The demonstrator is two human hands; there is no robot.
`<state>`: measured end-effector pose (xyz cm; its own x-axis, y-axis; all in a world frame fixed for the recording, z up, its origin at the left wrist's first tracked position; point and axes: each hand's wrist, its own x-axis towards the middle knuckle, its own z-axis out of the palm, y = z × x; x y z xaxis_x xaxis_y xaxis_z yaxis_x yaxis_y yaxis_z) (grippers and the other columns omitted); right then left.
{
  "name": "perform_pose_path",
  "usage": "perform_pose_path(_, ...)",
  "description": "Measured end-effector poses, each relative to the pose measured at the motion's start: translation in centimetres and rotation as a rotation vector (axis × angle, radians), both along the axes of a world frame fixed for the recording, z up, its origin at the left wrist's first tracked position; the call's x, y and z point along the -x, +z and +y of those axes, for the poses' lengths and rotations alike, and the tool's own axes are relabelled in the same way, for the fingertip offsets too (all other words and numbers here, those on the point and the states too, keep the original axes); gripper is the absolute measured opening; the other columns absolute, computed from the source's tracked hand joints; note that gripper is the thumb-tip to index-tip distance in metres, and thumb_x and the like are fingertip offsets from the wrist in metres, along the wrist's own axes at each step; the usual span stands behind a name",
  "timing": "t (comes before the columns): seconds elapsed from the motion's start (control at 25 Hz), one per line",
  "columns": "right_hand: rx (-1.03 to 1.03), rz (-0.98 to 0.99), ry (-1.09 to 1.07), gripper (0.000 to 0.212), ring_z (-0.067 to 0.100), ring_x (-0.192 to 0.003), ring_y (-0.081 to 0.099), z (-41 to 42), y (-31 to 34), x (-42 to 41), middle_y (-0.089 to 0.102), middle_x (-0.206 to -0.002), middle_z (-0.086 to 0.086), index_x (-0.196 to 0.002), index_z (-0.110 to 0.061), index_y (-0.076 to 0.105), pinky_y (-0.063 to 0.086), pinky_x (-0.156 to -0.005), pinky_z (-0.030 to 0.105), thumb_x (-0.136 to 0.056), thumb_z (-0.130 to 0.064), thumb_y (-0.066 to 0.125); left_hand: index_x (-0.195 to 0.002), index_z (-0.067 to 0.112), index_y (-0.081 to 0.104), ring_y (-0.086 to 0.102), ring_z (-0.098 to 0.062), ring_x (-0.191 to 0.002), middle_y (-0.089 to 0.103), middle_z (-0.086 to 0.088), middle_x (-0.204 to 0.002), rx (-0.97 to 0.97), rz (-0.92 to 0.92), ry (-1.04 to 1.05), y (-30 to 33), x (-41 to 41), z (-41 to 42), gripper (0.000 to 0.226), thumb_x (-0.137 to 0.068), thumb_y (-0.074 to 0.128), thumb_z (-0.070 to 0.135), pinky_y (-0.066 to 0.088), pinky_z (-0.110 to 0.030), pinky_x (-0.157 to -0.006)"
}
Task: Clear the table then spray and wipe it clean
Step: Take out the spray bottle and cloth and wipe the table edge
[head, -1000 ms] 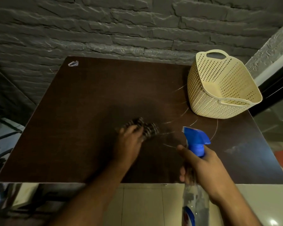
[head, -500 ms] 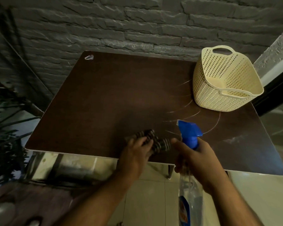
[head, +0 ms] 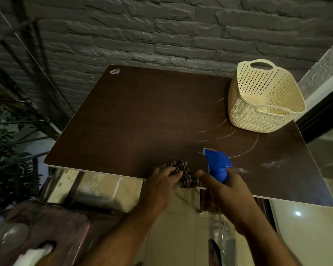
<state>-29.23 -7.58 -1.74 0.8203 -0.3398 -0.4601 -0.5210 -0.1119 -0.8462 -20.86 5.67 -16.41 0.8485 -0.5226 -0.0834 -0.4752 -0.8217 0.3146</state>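
1. Left hand [head: 162, 186]: fingers curled over a dark checked cloth [head: 183, 172], pressing it on the table [head: 142, 121] at the near edge.
2. Right hand [head: 230, 194]: fingers wrapped round the neck of a spray bottle [head: 217, 166], its blue head over the near edge, just beside the cloth.
3. Cream perforated basket [head: 261, 98]: upright at the far right corner.
4. Pale curved streaks [head: 219, 137] mark the surface between basket and bottle.
5. Small clear scrap [head: 114, 71]: far left corner.

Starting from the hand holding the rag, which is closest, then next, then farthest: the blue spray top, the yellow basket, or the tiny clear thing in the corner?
From the left hand:
1. Blue spray top, just to its right.
2. Yellow basket, far right of the table.
3. Tiny clear thing, far left corner.
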Motion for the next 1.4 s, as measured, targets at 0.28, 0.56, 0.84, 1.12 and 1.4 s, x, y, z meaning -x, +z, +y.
perform_pose_path(0.28, -0.015, 0.024, 0.001, 0.028, 0.018, -0.051, 0.062, -0.5, -0.1, 0.3, 0.063, -0.058, 0.004, -0.095, -0.018, 0.053, 0.055, -0.056, 0.030, -0.080, -0.038, 0.065, -0.139, 0.030, 0.046, 0.046, -0.020, -0.121, 0.047, 0.004, -0.142, -0.003, -0.072, 0.491, 0.2, -7.0, 7.6, 0.045, -0.094, 0.053, 0.034, 0.043, -0.033, -0.096)
perform_pose_path(0.56, -0.061, 0.021, 0.042, 0.028, 0.022, -0.053, 0.061, 1.8, -0.4, -2.6, 0.064, -0.060, 0.008, -0.095, -0.016, 0.054, 0.055, -0.058, 0.033, -0.081, -0.037, 0.067, -0.137, 0.037, 0.047, 0.046, -0.014, -0.119, 0.045, 0.012, -0.142, 0.036, -0.130, 0.250, -0.4, -8.2, 9.6, 0.042, -0.095, 0.051, 0.035, 0.043, -0.029, -0.094)
perform_pose_path(0.84, 0.026, 0.046, -0.059, 0.031, 0.020, -0.050, 0.060, 1.3, -0.4, -5.5, 0.065, -0.061, 0.009, -0.090, -0.010, 0.056, 0.053, -0.055, 0.036, -0.082, -0.038, 0.066, -0.125, 0.034, 0.061, 0.055, -0.025, -0.121, 0.059, 0.006, -0.131, 0.109, -0.088, 0.051, -0.8, -6.6, 6.3, 0.039, -0.087, 0.066, 0.032, 0.048, -0.036, -0.093)
perform_pose_path(1.12, 0.188, -0.117, -0.228, 0.024, 0.020, -0.045, 0.058, -2.3, 1.8, -9.5, 0.060, -0.054, 0.003, -0.077, -0.016, 0.058, 0.051, -0.052, 0.039, -0.081, -0.037, 0.068, -0.137, 0.031, 0.052, 0.045, -0.020, -0.121, 0.049, 0.009, -0.142, 0.173, -0.002, 0.291, -0.6, -11.1, 5.6, 0.042, -0.094, 0.053, 0.036, 0.039, -0.031, -0.101)
perform_pose_path(1.4, 0.181, -0.160, -0.216, 0.033, 0.020, -0.050, 0.064, -5.8, 2.0, -13.4, 0.067, -0.066, 0.011, -0.086, -0.013, 0.057, 0.056, -0.056, 0.038, -0.079, -0.043, 0.066, -0.137, 0.029, 0.052, 0.045, -0.018, -0.121, 0.050, 0.009, -0.140, 0.199, -0.016, 0.280, 1.2, -14.9, 1.2, 0.044, -0.094, 0.055, 0.034, 0.038, -0.028, -0.100)
